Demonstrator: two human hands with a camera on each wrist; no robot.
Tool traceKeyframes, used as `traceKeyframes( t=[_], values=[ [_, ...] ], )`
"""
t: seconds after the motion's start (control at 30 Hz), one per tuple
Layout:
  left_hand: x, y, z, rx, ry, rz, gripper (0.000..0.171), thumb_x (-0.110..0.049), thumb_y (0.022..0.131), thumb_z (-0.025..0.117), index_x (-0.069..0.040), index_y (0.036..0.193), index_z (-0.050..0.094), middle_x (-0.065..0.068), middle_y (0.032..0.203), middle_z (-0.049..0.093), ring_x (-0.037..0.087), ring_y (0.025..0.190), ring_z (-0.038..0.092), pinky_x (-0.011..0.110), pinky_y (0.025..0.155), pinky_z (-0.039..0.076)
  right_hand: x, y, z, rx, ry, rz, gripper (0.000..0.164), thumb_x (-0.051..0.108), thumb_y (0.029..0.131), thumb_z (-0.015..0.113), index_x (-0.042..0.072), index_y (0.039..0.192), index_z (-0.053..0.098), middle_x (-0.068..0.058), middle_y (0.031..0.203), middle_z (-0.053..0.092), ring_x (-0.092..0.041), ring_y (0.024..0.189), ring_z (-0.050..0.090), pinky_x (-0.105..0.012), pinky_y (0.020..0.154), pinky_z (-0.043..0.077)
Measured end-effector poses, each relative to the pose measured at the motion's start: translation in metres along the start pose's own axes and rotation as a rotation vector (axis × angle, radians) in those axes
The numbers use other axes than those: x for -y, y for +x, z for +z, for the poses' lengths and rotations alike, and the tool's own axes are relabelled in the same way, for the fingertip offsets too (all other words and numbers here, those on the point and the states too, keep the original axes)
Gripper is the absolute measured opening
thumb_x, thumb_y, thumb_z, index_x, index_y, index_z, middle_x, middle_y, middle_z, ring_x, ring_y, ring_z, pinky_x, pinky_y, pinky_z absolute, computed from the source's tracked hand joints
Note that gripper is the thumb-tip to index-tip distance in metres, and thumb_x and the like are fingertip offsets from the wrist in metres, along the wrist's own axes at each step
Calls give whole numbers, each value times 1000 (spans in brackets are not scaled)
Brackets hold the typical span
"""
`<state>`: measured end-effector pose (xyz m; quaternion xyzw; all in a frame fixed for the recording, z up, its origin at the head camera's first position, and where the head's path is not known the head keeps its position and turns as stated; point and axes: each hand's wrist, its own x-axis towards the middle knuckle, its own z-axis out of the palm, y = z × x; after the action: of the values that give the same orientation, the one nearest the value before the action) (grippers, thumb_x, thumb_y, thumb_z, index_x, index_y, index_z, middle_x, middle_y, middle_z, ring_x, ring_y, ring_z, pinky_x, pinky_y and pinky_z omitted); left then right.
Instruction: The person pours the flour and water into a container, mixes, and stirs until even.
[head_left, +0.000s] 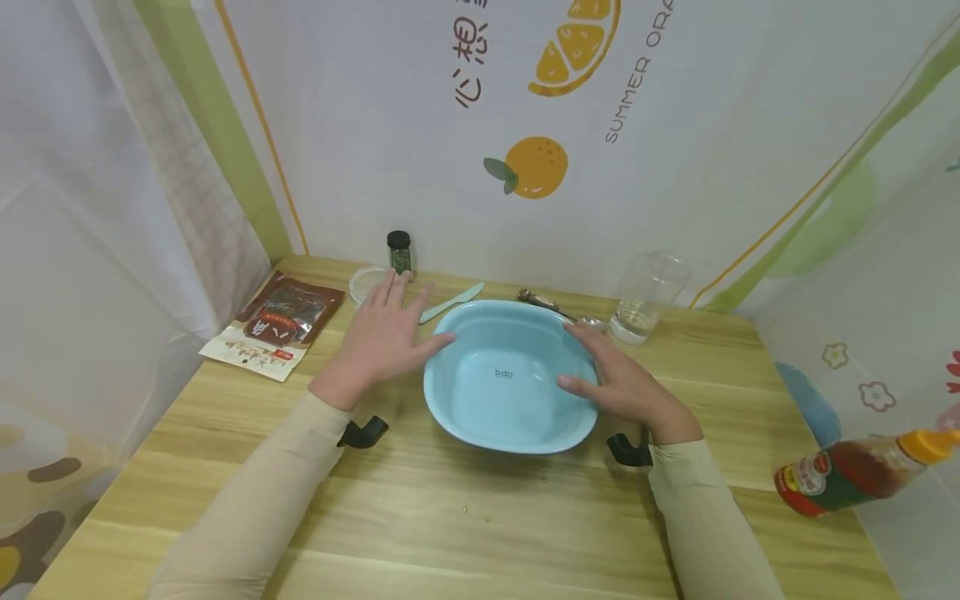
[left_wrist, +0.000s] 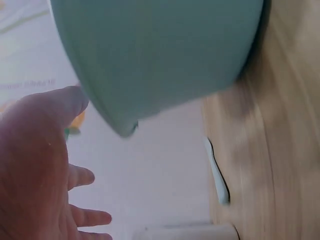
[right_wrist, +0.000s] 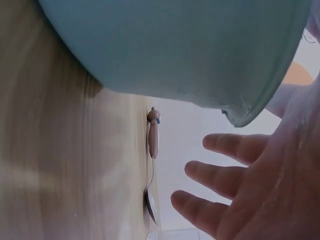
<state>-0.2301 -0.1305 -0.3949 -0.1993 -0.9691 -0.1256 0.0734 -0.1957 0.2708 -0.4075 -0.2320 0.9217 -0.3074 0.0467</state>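
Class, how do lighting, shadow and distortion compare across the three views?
Head view: bright, fairly even light; the lettering inside the basin is readable; the sauce bottle slants near the right edge, possibly lens distortion. Left wrist view: dimmer and soft, with a shadow beside the basin on the table. Right wrist view: also dim, a pale sheen on the table.
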Motion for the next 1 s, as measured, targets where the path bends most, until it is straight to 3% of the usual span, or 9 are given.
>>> traceKeyframes(
  t=[0.23,0.53,0.77,1.0],
  values=[
    [24,2,-4,-53,-21,-59,102,-75,107,53,-7,177,26,33,179,20,52,168,11,67,135,16,-7,-1,1,26,61,-3,95,45,103,79,17,178,27,-23,183,18,-51,167,18,-78,124,31],
    [53,8,5,-126,-78,-130,107,-68,104,65,-7,178,18,35,178,22,53,166,17,72,130,26,-12,-2,1,69,150,7,99,40,103,80,17,180,21,-21,180,25,-46,158,38,-69,123,39],
    [60,8,13,-148,-151,-190,122,-76,98,68,-7,179,8,32,178,21,53,163,25,74,125,34,-20,-4,0,95,204,2,103,38,103,81,19,180,16,-22,182,21,-52,159,36,-71,122,40],
    [63,9,20,-213,-257,-281,126,-62,96,80,-9,180,2,29,179,20,58,154,39,82,112,42,-24,-4,0,108,221,1,107,41,101,82,20,181,14,-21,183,16,-53,162,29,-74,123,36]
  ],
)
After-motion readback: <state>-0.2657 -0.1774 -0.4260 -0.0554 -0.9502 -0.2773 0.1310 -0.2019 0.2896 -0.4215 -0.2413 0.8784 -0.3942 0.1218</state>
